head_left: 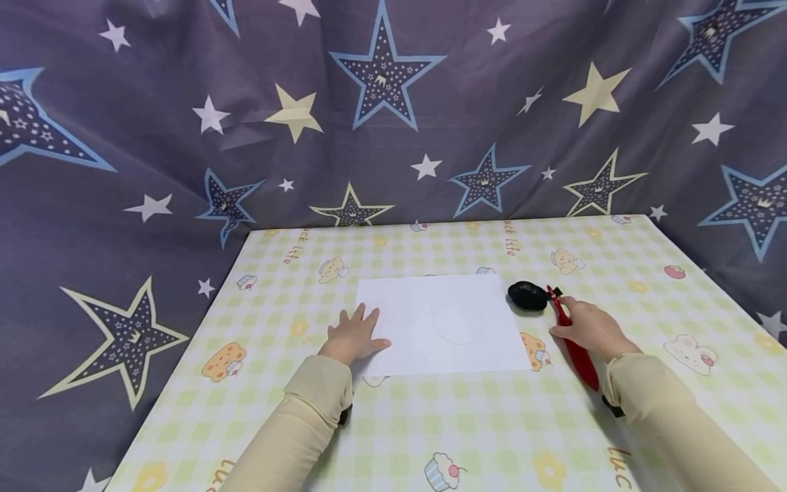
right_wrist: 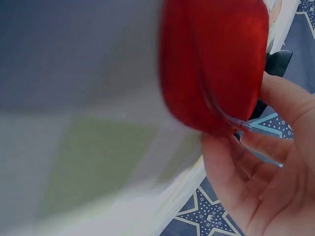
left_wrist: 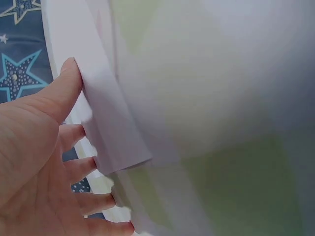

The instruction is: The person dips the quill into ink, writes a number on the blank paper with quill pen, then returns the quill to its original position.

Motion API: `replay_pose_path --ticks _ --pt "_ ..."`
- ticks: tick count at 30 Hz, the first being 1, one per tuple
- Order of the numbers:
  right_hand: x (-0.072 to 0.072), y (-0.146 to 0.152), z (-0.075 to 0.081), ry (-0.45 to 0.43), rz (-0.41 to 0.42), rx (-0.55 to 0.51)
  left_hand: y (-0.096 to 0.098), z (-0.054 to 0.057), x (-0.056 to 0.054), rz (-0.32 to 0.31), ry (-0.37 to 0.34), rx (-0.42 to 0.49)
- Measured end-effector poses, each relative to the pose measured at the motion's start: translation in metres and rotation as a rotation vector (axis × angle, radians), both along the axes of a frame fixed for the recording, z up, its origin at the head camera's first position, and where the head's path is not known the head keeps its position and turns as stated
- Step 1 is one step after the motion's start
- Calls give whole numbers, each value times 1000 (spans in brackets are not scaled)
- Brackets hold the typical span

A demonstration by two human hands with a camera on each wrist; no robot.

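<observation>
A sheet of white paper [head_left: 418, 321] lies on the table, with a faint circle [head_left: 458, 322] drawn on its right half. My left hand [head_left: 355, 336] rests at the paper's left edge, fingers spread; the left wrist view shows thumb and fingertips along the paper [left_wrist: 106, 98]. To the right of the sheet, my right hand [head_left: 591, 328] grips a long red object [head_left: 581, 362] with a narrow tip at the far end and a wider, rounded near end. In the right wrist view the red object's smooth, glossy body [right_wrist: 216, 64] sits at the thumb and fingers.
A black oval object [head_left: 527, 296] stands right of the paper, close to the red object's tip. Under everything is a green-checked tablecloth [head_left: 381, 444] with cartoon prints. A dark curtain with stars [head_left: 246, 137] hangs behind the table's far edge and down its sides.
</observation>
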State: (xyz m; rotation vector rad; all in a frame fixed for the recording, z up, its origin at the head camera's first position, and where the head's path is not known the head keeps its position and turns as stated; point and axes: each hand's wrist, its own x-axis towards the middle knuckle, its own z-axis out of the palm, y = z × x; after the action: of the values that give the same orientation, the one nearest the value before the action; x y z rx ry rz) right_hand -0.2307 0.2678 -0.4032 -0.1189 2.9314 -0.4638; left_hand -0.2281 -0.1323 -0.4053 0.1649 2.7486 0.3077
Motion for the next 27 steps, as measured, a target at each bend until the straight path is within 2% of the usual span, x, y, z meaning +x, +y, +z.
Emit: replay_pose_path --ticks 8,14,20,27 --pt "0 -4 0 10 4 18 1 8 -6 28 -25 -47" --pt "1 0 1 32 3 1 4 9 -9 33 -46 -46" --pt "-1 1 9 76 -21 -6 1 10 -11 5 -33 -13" --pt "-3 -4 22 121 -3 -13 -2 12 -14 8 -38 13"
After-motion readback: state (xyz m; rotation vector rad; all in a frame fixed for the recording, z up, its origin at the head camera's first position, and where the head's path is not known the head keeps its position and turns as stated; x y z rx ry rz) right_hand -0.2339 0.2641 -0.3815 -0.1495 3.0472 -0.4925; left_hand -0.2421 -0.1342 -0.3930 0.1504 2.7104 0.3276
